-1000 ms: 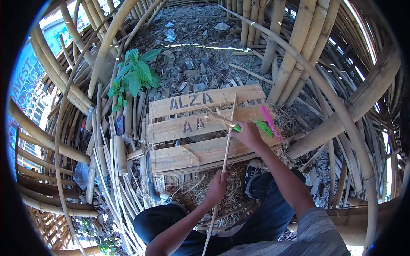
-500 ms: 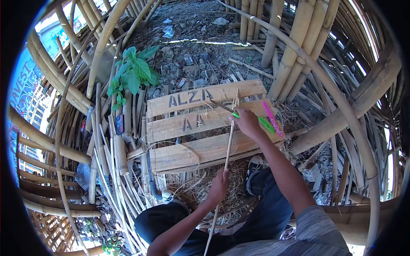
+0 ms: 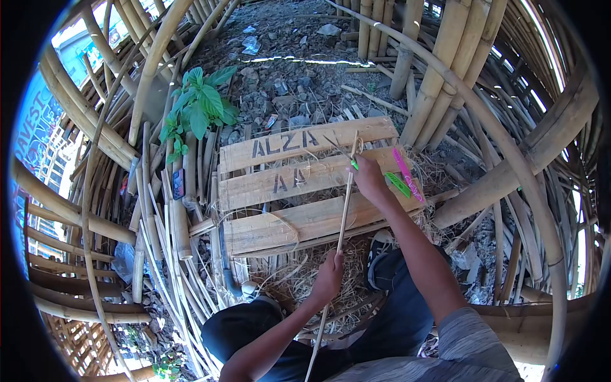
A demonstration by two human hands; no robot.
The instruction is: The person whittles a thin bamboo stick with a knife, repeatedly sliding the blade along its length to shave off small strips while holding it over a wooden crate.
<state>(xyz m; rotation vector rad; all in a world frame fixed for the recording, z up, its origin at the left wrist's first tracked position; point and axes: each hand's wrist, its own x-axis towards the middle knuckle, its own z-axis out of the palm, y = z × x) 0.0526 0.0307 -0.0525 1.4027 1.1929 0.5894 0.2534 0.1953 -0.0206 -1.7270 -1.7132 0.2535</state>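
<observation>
Bamboo is arching all around us: thick poles (image 3: 445, 76) are rising at the upper right, and split canes (image 3: 159, 235) are lying in a heap on the left. In the middle we are looking down on a slatted wooden crate (image 3: 299, 223), its top boards lettered in black, with dry shavings (image 3: 305, 274) lying under and around it; what is inside the crate we cannot tell. A green plant (image 3: 200, 105) is growing beyond its upper left corner.

We are holding a thin stick (image 3: 344, 207) lengthwise over the crate, its far end reaching the top board and its near end running down past our knees (image 3: 394, 299).

Our right hand (image 3: 369, 178) is sitting closed on the far part of the stick, and it is also gripping a knife (image 3: 344, 155) with a green handle, the blade pointing up and left beside the stick's tip. Our left hand (image 3: 329, 278) is sitting clamped around the stick lower down, near the crate's front edge, well apart from the right hand.

Just right of the right hand, a green tool (image 3: 399, 184) and a pink tool (image 3: 407, 176) are lying on the crate.
</observation>
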